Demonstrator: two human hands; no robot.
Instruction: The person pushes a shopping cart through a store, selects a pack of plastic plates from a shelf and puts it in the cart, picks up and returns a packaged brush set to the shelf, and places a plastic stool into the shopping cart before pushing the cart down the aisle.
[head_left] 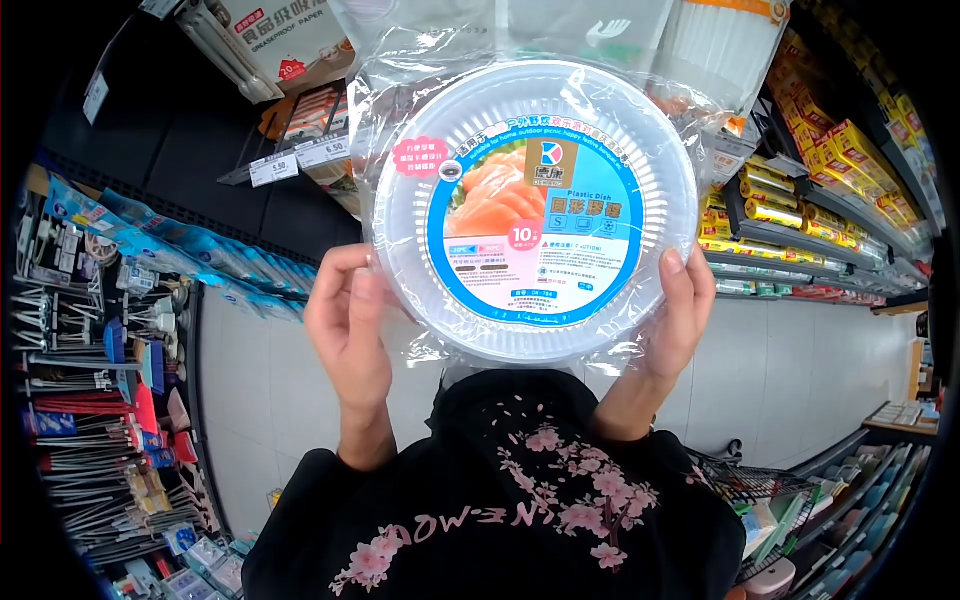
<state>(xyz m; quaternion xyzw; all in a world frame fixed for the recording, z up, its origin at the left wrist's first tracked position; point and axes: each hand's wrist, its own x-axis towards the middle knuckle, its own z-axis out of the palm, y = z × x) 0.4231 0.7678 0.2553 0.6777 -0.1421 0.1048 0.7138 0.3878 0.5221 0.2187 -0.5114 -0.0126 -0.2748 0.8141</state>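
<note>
A pack of round plastic plates (535,210) in clear wrap is held up in front of my chest, its printed face toward me. The label reads "Plastic Dish" and shows pink fish slices and the number 10. My left hand (350,325) grips the pack's lower left edge, thumb on the front and fingers partly hidden behind it. On the lower right edge, my right hand (680,315) pinches the rim in the same way. Loose clear film sticks out around the plates.
Ahead, a shelf holds greaseproof paper packs (285,40) and price tags (297,160). Yellow boxes (850,160) fill the right shelves. Brushes and long-handled goods (100,400) hang at left. A black wire basket (755,480) is at lower right, above the pale tiled floor (790,370).
</note>
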